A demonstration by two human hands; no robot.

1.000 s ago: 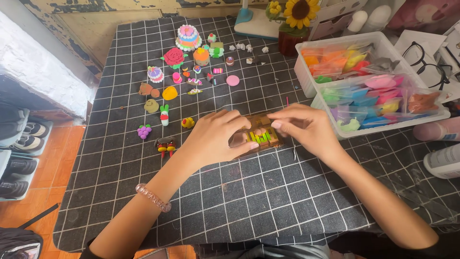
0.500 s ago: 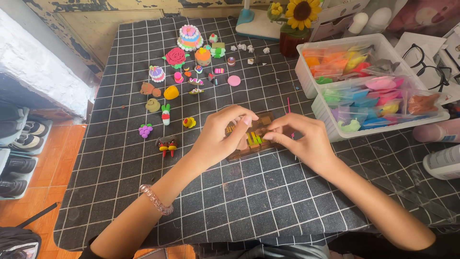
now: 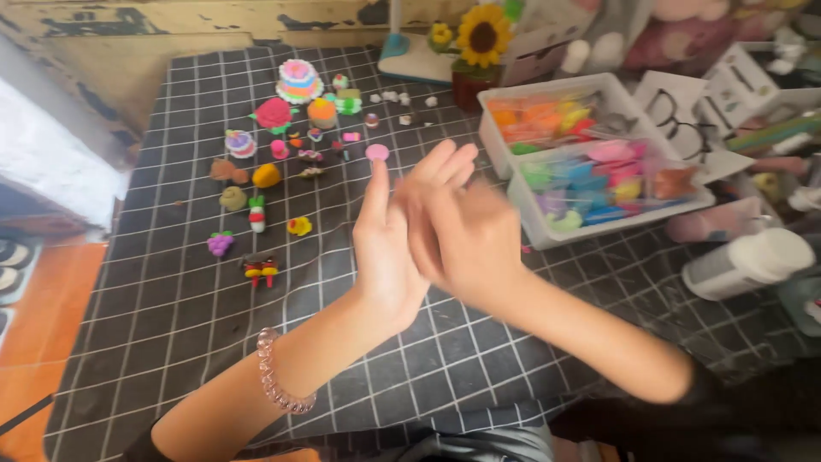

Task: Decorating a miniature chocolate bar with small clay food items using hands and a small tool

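Palms pressed flat together at frame centre — left hand (image 3: 385,248), right hand (image 3: 466,235) — contents hidden; pressure best kept even, clear of clay figures (image 3: 274,141).

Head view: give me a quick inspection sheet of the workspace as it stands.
Surface: black grid-patterned cloth over the table.
Job's things: small clay figures, among them a layered cake, a pink rose, purple grapes.
Clutter: two white trays of coloured clay, a sunflower, a white bottle, spectacles.
Hands: left hand and right hand pressed together above the cloth, blurred; anything between them hidden.
Cables: nothing seen.
Surroundings: peeling wall behind, orange floor at left.
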